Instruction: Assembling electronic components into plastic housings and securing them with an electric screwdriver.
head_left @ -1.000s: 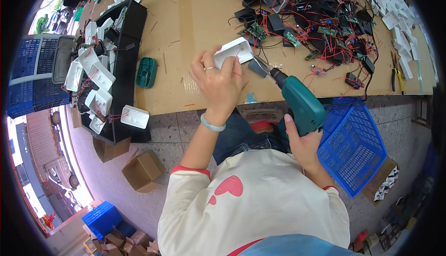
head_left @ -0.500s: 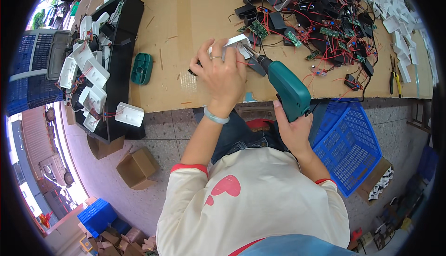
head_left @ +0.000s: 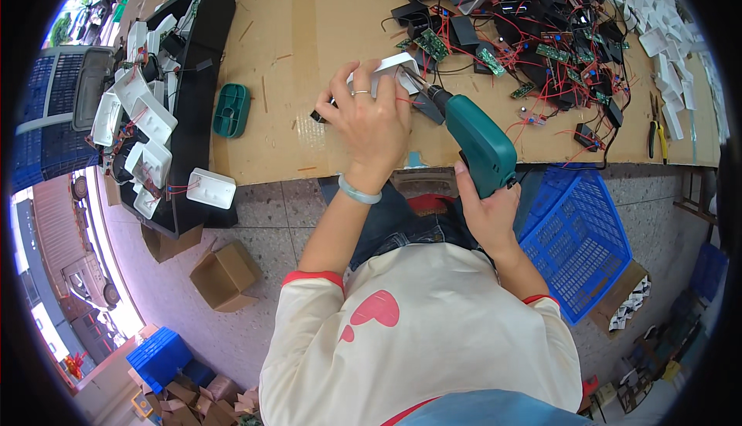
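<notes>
My left hand is closed over a white plastic housing on the cardboard-covered table, its fingers hiding much of the piece. Dark parts and a red wire show beside the fingers. My right hand grips a green electric screwdriver by its handle. The tool's metal bit slants to the left, its tip at the inside of the housing; whether it sits on a screw is too small to tell. A black part lies under the bit.
Black cases, green circuit boards and red wires form a heap at the back right. White housings lie beyond, near pliers. At left stand a black bin of housings and a green tray. A blue crate stands below the table's edge.
The screwdriver has shifted very slightly up and left. Both hands keep their hold on the housing and the tool. The whole view has moved a little.
</notes>
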`<state>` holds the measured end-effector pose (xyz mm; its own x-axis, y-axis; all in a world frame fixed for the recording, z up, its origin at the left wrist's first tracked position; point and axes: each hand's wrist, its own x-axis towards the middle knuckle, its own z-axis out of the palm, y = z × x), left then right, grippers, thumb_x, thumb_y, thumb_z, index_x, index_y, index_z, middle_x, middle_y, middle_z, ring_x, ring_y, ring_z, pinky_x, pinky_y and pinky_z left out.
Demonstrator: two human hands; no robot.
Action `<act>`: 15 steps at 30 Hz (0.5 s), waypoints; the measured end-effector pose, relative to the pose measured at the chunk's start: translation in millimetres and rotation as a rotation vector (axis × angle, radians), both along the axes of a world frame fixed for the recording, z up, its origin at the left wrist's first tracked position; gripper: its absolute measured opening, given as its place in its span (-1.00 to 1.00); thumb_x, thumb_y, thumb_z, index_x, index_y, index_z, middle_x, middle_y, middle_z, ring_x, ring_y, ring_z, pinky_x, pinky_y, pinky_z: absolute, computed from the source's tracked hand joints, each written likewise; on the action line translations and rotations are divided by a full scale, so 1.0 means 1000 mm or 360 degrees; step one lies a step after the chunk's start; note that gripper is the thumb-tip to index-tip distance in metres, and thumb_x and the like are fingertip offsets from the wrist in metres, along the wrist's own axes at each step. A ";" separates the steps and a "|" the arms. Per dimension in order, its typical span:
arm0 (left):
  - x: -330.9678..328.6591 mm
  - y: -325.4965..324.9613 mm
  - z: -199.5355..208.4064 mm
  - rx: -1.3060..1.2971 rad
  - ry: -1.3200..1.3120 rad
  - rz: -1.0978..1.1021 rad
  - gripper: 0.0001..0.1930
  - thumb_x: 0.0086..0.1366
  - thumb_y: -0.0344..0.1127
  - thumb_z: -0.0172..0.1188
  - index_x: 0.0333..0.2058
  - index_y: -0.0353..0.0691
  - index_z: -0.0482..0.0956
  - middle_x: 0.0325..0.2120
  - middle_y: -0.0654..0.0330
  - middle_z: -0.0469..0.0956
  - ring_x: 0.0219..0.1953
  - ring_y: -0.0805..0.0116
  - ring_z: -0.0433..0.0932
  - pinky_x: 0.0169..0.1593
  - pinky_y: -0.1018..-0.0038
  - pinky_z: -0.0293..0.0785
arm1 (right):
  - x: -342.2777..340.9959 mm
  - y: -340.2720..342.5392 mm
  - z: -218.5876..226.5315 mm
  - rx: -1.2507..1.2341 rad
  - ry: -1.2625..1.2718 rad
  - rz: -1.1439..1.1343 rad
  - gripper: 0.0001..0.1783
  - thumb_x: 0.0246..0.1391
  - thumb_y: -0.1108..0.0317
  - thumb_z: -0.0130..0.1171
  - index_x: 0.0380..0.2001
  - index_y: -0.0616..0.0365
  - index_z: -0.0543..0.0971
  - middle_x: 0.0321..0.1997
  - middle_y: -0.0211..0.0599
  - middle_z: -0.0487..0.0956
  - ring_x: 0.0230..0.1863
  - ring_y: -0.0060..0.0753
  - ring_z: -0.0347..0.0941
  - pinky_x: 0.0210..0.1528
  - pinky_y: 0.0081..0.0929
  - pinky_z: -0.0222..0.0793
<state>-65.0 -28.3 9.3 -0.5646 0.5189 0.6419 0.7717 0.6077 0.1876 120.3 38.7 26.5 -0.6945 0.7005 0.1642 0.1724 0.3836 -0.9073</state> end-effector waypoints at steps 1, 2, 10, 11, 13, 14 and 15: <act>0.000 0.000 0.000 0.0002 0.0001 -0.0002 -0.93 0.11 -0.33 0.29 -0.44 -0.15 0.62 -0.06 0.23 0.56 0.11 0.09 0.40 0.08 0.06 0.15 | 0.000 0.000 0.000 -0.0007 0.0012 -0.0003 -0.77 0.15 0.42 0.30 -0.18 0.30 0.53 -0.37 -0.13 0.61 -0.45 -0.17 0.56 -0.31 -0.40 0.46; 0.000 0.000 -0.001 0.0003 -0.0002 -0.0002 -0.93 0.11 -0.33 0.29 -0.44 -0.15 0.62 -0.06 0.23 0.56 0.11 0.09 0.40 0.08 0.06 0.15 | 0.000 0.000 0.000 -0.0006 0.0010 -0.0003 -0.77 0.15 0.42 0.30 -0.18 0.30 0.53 -0.37 -0.13 0.61 -0.45 -0.17 0.56 -0.31 -0.40 0.46; 0.001 -0.001 -0.001 -0.0016 -0.0013 0.0004 -0.92 0.08 -0.33 0.30 -0.43 -0.15 0.62 -0.05 0.23 0.56 0.11 0.10 0.40 0.08 0.06 0.14 | 0.003 -0.001 0.001 -0.0032 -0.0130 0.0004 -0.77 0.16 0.42 0.29 -0.17 0.28 0.52 -0.41 -0.15 0.58 -0.47 -0.16 0.56 -0.34 -0.39 0.44; 0.001 -0.001 -0.001 -0.0014 -0.0014 0.0004 -0.92 0.08 -0.33 0.30 -0.43 -0.15 0.62 -0.05 0.23 0.56 0.11 0.10 0.40 0.08 0.06 0.14 | 0.002 -0.002 0.001 -0.0030 -0.0132 0.0004 -0.77 0.16 0.42 0.29 -0.17 0.28 0.52 -0.41 -0.15 0.58 -0.47 -0.16 0.56 -0.34 -0.39 0.44; 0.001 -0.001 -0.002 -0.0006 -0.0024 -0.0007 -0.92 0.08 -0.33 0.30 -0.43 -0.15 0.62 -0.05 0.23 0.56 0.12 0.10 0.40 0.09 0.06 0.14 | 0.002 -0.002 -0.002 0.0031 -0.0033 -0.0005 -0.76 0.15 0.43 0.29 -0.16 0.29 0.52 -0.40 -0.16 0.59 -0.48 -0.18 0.55 -0.33 -0.41 0.45; 0.000 -0.001 -0.002 -0.0005 -0.0025 -0.0006 -0.92 0.08 -0.33 0.30 -0.43 -0.15 0.62 -0.05 0.23 0.56 0.12 0.10 0.40 0.09 0.06 0.14 | 0.002 -0.002 -0.002 0.0032 -0.0034 -0.0004 -0.76 0.15 0.43 0.29 -0.16 0.29 0.52 -0.40 -0.16 0.59 -0.48 -0.18 0.55 -0.33 -0.41 0.45; 0.000 -0.001 -0.003 -0.0006 -0.0020 -0.0006 -0.92 0.08 -0.33 0.30 -0.43 -0.15 0.62 -0.05 0.23 0.56 0.11 0.11 0.40 0.09 0.06 0.14 | 0.002 -0.002 -0.003 0.0022 -0.0015 0.0002 -0.76 0.14 0.43 0.30 -0.16 0.29 0.52 -0.39 -0.16 0.60 -0.48 -0.21 0.55 -0.33 -0.42 0.45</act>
<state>-64.8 -29.1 6.8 -0.5703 0.5237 0.6329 0.7718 0.6053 0.1946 122.3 36.8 23.4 -0.6968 0.6975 0.1671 0.1808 0.3963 -0.9002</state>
